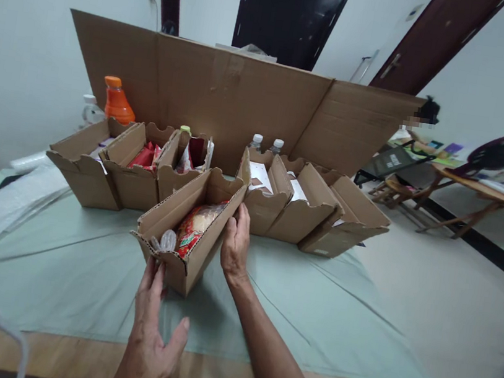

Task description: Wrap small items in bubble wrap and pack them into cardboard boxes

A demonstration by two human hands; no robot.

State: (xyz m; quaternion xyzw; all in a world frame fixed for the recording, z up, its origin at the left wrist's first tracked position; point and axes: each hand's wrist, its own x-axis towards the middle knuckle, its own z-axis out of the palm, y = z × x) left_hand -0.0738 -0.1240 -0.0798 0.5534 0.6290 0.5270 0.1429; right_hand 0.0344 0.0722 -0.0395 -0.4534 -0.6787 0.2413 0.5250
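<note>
A narrow cardboard box (202, 260) stands out in front of a row of similar boxes, turned at an angle. Inside it lie a red-and-clear food packet (197, 225) and a clear plastic piece (167, 241). My left hand (154, 332) has its fingertips against the box's front end, the thumb spread well away. Along the right side of the box, my right hand (235, 243) rests with its fingers stretched out. Behind stand a box with red packets (146, 155), a box with a white card (260, 178), and several others.
A folded cardboard panel (241, 94) rises behind the row. Near it are an orange bottle (118, 101) and clear bottles (257, 141). Bubble wrap (1, 204) lies at left on the green cloth (299, 321). A person (424, 116) sits beyond, at right.
</note>
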